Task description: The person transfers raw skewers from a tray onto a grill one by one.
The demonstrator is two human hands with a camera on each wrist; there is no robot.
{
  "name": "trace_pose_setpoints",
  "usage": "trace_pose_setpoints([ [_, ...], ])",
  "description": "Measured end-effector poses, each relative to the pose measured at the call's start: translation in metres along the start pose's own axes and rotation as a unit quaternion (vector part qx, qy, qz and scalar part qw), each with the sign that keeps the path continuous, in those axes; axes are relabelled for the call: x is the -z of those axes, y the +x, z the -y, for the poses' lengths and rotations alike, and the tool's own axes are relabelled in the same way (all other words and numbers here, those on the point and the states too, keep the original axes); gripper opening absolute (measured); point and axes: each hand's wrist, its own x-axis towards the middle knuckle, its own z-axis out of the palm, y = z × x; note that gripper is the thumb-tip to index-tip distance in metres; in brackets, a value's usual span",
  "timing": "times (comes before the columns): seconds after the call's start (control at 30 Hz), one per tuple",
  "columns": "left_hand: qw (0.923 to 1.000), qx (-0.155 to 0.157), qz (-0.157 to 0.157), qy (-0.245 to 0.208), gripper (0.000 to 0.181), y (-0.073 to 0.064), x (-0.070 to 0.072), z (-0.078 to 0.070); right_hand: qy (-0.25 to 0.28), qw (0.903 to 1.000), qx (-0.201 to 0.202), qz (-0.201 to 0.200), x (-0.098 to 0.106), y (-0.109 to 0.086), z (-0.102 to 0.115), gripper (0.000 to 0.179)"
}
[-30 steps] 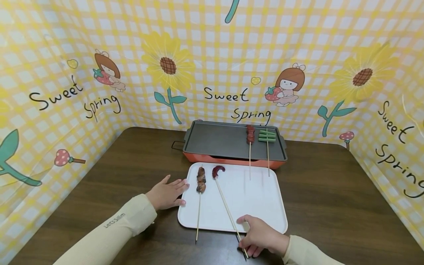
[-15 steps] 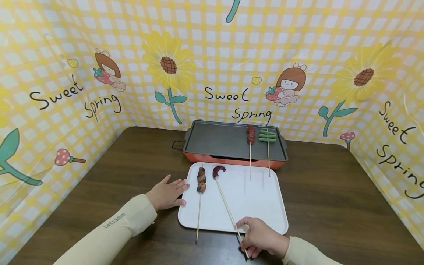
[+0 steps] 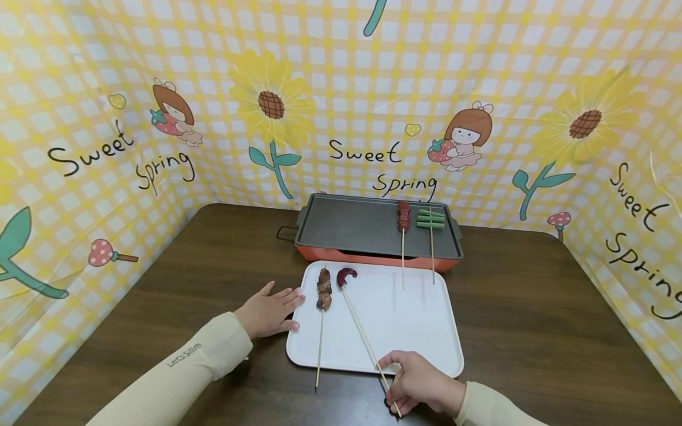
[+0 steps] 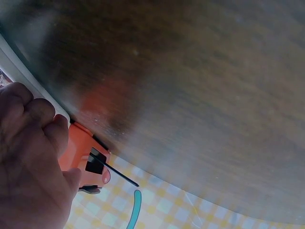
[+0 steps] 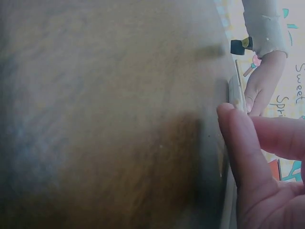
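Observation:
My right hand [image 3: 421, 378] pinches the lower stick of a skewer [image 3: 358, 316] near the white tray's [image 3: 426, 331] front edge. A curled dark-red piece like an octopus tentacle [image 3: 344, 277] tops that stick, over the tray. To its left lies a meat skewer [image 3: 323, 290] with browned chunks, its stick reaching past the front rim. My left hand [image 3: 269, 310] has its fingers spread flat, fingertips at the tray's left rim. In the right wrist view, the right fingers [image 5: 248, 143] show close to the tray edge, and the skewer is largely hidden.
Behind the tray stands an orange grill [image 3: 346, 255] with a dark plate and a wire handle [image 3: 286, 234] on its left. On its right part lie a red meat skewer [image 3: 403, 218] and a green vegetable skewer [image 3: 430, 219], sticks hanging over the tray. A patterned cloth surrounds the wooden table [image 3: 533, 307].
The tentacle end of the skewer has swung slightly left, closer to the browned meat skewer. My right hand stays near the front rim, and my left hand has not moved.

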Motion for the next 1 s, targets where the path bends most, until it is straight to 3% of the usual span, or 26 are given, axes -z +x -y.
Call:
trace_pose_setpoints([
  [0.37, 1.0, 0.004, 0.005, 0.003, 0.065, 0.003, -0.004, 0.002, -0.024, 0.9996, 0.016, -0.005, 0.002, -0.006, 0.002, 0.044],
  [1.0, 1.0, 0.002, 0.004, 0.002, 0.066, 0.004, -0.005, 0.004, -0.084, 0.9954, 0.046, -0.011, 0.012, -0.009, 0.033, 0.045],
])
